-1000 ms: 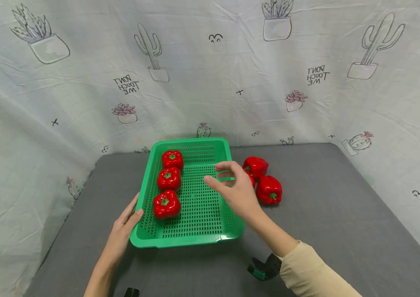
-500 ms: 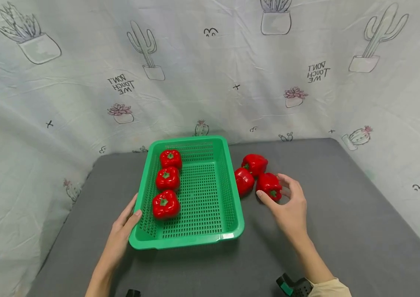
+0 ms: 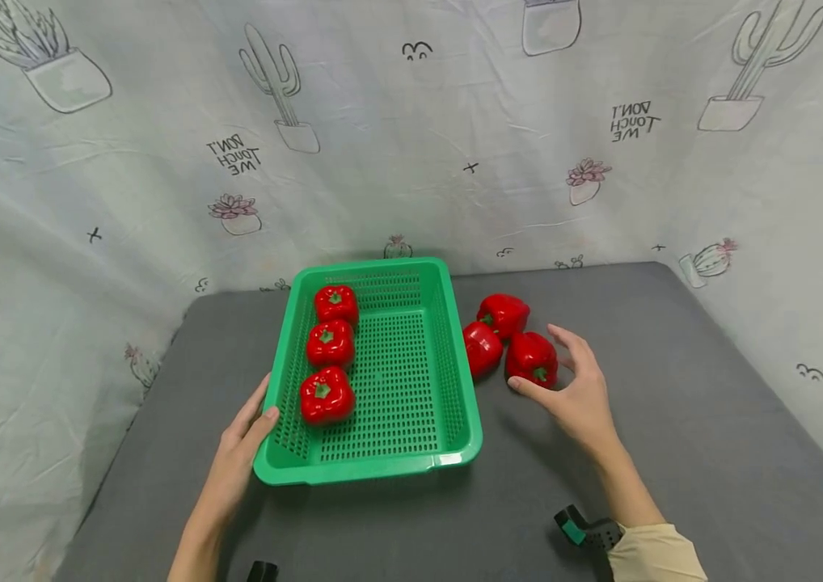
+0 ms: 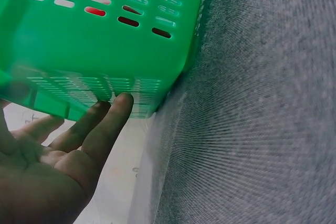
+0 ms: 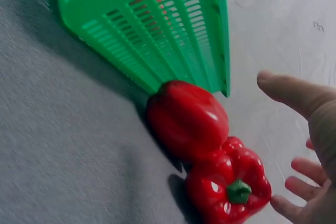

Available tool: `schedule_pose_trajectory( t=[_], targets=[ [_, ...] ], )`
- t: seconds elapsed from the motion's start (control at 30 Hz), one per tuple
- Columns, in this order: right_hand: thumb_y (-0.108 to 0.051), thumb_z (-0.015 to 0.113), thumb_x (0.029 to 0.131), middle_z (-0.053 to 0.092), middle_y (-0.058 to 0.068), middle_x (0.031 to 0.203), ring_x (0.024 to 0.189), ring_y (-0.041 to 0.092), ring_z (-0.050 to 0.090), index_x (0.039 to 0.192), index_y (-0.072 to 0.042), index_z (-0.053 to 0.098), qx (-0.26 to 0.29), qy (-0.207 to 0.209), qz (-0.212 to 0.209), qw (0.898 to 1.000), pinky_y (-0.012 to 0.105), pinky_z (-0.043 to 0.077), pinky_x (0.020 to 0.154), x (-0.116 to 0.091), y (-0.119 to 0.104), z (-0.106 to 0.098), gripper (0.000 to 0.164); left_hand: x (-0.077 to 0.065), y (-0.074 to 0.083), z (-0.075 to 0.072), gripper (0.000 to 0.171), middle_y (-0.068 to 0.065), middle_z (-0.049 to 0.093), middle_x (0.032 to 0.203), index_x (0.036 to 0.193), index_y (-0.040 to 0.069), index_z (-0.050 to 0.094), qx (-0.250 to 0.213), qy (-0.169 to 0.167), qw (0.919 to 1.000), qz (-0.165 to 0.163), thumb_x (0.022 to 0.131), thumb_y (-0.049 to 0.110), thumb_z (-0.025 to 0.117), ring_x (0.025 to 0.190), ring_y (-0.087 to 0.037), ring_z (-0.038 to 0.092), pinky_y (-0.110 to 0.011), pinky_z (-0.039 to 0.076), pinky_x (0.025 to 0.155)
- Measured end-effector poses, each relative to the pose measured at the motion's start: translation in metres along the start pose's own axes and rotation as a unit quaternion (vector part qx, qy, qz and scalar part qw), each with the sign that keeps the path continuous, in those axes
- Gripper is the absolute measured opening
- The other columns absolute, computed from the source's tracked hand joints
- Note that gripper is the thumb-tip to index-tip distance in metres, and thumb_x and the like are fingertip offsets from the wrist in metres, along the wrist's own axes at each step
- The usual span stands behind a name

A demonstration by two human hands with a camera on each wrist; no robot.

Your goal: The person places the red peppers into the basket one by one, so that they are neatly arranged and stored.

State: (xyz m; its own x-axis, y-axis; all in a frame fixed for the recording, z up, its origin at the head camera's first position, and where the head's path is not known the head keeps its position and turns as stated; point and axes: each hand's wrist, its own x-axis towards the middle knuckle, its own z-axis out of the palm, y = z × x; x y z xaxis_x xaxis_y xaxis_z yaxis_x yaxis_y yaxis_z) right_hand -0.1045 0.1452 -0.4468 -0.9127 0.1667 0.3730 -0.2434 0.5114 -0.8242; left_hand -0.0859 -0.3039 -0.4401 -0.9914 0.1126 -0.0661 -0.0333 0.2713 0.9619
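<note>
A green plastic basket (image 3: 368, 471) stands in front of me, holding a column of three red bell peppers (image 3: 327, 396) along its left side. My left hand (image 3: 237, 444) grips the basket's left rim, thumb on the edge, with its fingers (image 4: 107, 132) against the outer wall. To the basket's right lie three more red bell peppers. My right hand (image 3: 580, 396) is spread around the nearest pepper (image 3: 530, 360), stem facing me. In the right wrist view, thumb and fingers stand apart from this pepper (image 5: 228, 187). Another pepper (image 3: 483, 349) lies against the basket wall, and one (image 3: 504, 315) sits behind.
A grey cloth covers the table (image 3: 673, 420). Behind it hangs a pale curtain (image 3: 411, 145) printed with cacti. A black wrist device (image 3: 586, 529) sits at my right wrist, beside the beige sleeve (image 3: 655, 554).
My right hand has moved from above the basket to the right, over to the near loose pepper, and its fingers have spread a little wider. The left hand stays at the rim.
</note>
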Motion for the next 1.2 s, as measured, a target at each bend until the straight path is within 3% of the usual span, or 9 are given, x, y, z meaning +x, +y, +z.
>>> schedule_pose_trajectory(
  t=[0.17, 0.53, 0.73, 0.97, 1.1, 1.2],
  targets=[
    [-0.017, 0.091, 0.072, 0.043, 0.004, 0.144, 0.125, 0.03, 0.044, 0.145, -0.016, 0.048, 0.006, -0.016, -0.012, 1.0, 0.06, 0.042, 0.094, 0.004, 0.014, 0.0, 0.085, 0.0, -0.001, 0.0, 0.054, 0.004, 0.024, 0.158, 0.156, 0.04, 0.023, 0.007, -0.002, 1.0, 0.002, 0.106, 0.04, 0.044, 0.14, -0.019, 0.028, -0.02, 0.039, 0.094],
    [-0.015, 0.092, 0.071, 0.053, 0.005, 0.137, 0.123, 0.028, 0.047, 0.138, -0.01, 0.055, 0.002, -0.016, -0.027, 1.0, 0.054, 0.039, 0.098, 0.007, 0.033, 0.002, 0.078, 0.0, 0.001, 0.0, 0.054, 0.004, 0.023, 0.159, 0.156, 0.039, 0.023, 0.013, 0.004, 0.9999, 0.009, 0.107, 0.038, 0.043, 0.141, -0.02, 0.027, -0.018, 0.038, 0.095],
    [-0.015, 0.092, 0.07, 0.055, 0.004, 0.135, 0.112, 0.023, 0.053, 0.138, -0.009, 0.056, -0.012, -0.023, -0.02, 0.999, 0.042, 0.043, 0.09, 0.006, 0.036, 0.005, 0.077, 0.0, 0.001, 0.0, 0.054, 0.003, 0.021, 0.159, 0.156, 0.039, 0.022, 0.015, 0.0, 0.9999, 0.001, 0.106, 0.039, 0.044, 0.141, -0.021, 0.025, -0.018, 0.038, 0.093],
    [-0.005, 0.092, 0.068, 0.051, 0.004, 0.141, 0.121, 0.022, 0.049, 0.137, -0.007, 0.056, -0.018, -0.034, -0.039, 0.998, 0.027, 0.041, 0.09, 0.007, 0.039, 0.009, 0.078, 0.0, 0.002, -0.001, 0.054, 0.002, 0.022, 0.159, 0.156, 0.04, 0.022, 0.01, -0.002, 1.0, 0.001, 0.106, 0.039, 0.044, 0.139, -0.022, 0.029, -0.02, 0.041, 0.092],
    [0.002, 0.09, 0.067, 0.049, 0.006, 0.144, 0.126, 0.025, 0.046, 0.137, -0.005, 0.055, -0.025, -0.046, -0.045, 0.998, 0.038, 0.042, 0.092, 0.009, 0.042, 0.008, 0.078, 0.001, 0.002, -0.001, 0.054, 0.002, 0.023, 0.159, 0.156, 0.039, 0.022, 0.009, -0.004, 0.9999, 0.007, 0.106, 0.038, 0.043, 0.138, -0.022, 0.031, -0.021, 0.041, 0.092],
    [0.006, 0.088, 0.067, 0.047, 0.007, 0.145, 0.127, 0.026, 0.045, 0.137, -0.005, 0.054, -0.029, -0.057, -0.047, 0.997, 0.041, 0.042, 0.093, 0.01, 0.044, 0.007, 0.079, 0.001, 0.0, 0.0, 0.054, 0.001, 0.024, 0.158, 0.156, 0.038, 0.022, 0.006, -0.004, 0.9999, 0.013, 0.107, 0.038, 0.043, 0.137, -0.022, 0.034, -0.021, 0.042, 0.092]
  ],
)
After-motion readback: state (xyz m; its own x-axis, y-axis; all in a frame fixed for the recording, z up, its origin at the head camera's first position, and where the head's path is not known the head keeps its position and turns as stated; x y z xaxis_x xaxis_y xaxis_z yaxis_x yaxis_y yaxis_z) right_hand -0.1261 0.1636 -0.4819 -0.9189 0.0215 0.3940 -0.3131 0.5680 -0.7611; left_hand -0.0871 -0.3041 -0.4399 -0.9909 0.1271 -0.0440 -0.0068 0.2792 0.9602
